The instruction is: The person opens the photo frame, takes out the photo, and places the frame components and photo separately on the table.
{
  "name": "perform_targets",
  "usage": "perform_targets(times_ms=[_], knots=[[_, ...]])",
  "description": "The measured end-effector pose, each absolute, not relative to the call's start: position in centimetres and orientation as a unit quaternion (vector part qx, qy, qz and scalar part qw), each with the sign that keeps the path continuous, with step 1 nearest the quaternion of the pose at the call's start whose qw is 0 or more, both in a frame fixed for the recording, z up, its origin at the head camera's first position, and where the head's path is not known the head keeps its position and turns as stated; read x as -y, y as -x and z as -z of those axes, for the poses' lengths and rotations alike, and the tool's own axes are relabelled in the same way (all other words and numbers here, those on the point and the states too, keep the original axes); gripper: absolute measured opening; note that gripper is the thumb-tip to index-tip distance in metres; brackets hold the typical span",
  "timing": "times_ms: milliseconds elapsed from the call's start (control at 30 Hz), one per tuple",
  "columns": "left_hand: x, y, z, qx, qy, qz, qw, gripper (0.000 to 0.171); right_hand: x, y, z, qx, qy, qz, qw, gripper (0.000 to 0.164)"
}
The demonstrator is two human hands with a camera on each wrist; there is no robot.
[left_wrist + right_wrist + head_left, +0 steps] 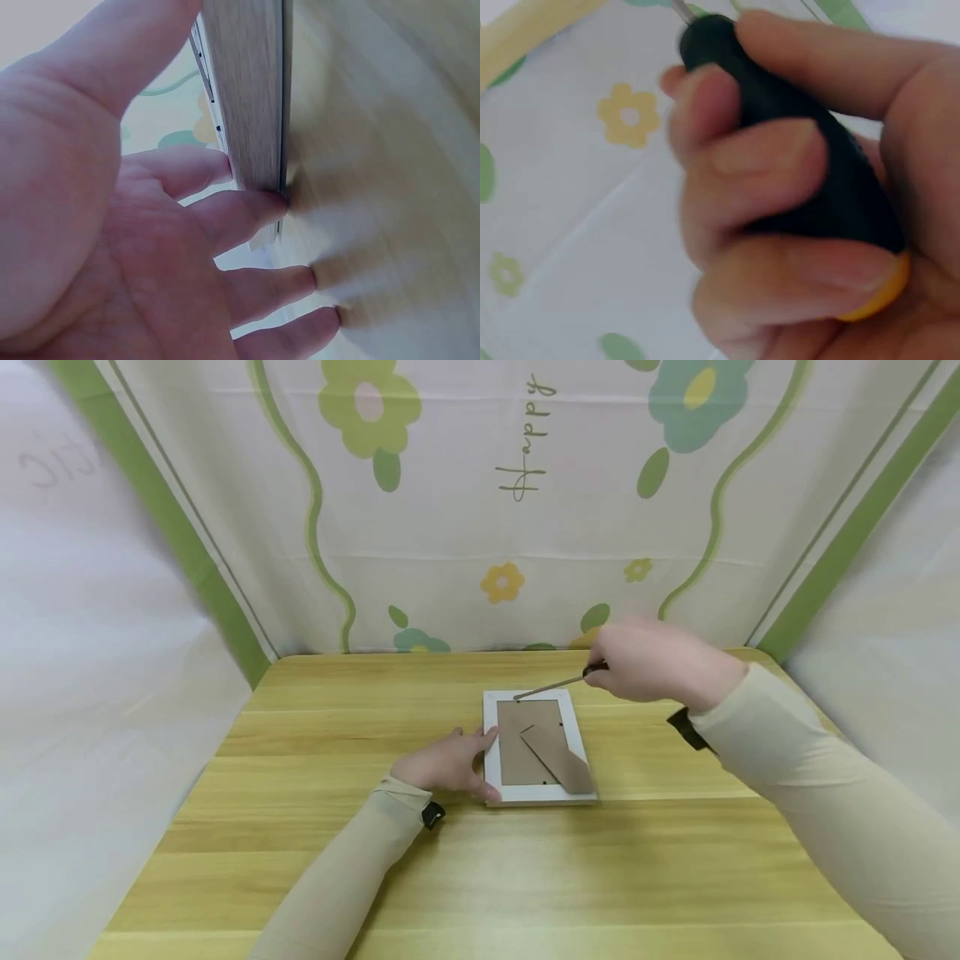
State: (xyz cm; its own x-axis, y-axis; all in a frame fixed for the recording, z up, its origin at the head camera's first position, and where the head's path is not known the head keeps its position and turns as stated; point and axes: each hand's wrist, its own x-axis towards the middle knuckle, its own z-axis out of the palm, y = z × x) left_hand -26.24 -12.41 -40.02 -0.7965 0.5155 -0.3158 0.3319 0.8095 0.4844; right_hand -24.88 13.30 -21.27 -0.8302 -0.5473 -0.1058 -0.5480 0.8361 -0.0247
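1. A white cloth with flowers hangs behind the picture frame, and a wooden table is under it.
2. The picture frame lies face down on the table, with its brown kickstand folded on its back.
3. The left hand is not clenched; its spread fingers and thumb touch the frame's left side.
4. The right hand is wrapped tight around a screwdriver, above and right of the frame. The metal tip is at the frame's top edge.
5. The frame looks light and stiff, and its front might break. Its thick sides seem best to hold; the kickstand looks bendy.
6. "Happy" is written sideways on the cloth, above the frame. Far left of the frame, faint letters look like "tic". I can't read any brand.
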Motion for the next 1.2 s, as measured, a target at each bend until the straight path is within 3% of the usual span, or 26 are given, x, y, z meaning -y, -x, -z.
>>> perform_targets(times_ms=[167,433,833,1200], knots=[[12.5,26.1,40.2,-0.923,-0.228,-0.218,0.220,0.109,-16.0,23.7,24.2,-0.961,0.265,0.078,-0.008,0.013],[12.6,26.1,39.8,-0.924,-0.232,-0.218,0.212,0.110,-18.7,22.0,29.6,-0.958,0.216,0.189,-0.015,0.033],[12.4,26.2,39.8,-0.925,-0.229,-0.205,0.224,0.109,-20.0,20.6,34.7,-0.941,0.230,0.245,-0.047,0.027],[12.4,26.4,40.0,-0.923,-0.237,-0.206,0.224,0.108,-19.6,19.9,36.3,-0.924,0.270,0.263,-0.067,0.021]])
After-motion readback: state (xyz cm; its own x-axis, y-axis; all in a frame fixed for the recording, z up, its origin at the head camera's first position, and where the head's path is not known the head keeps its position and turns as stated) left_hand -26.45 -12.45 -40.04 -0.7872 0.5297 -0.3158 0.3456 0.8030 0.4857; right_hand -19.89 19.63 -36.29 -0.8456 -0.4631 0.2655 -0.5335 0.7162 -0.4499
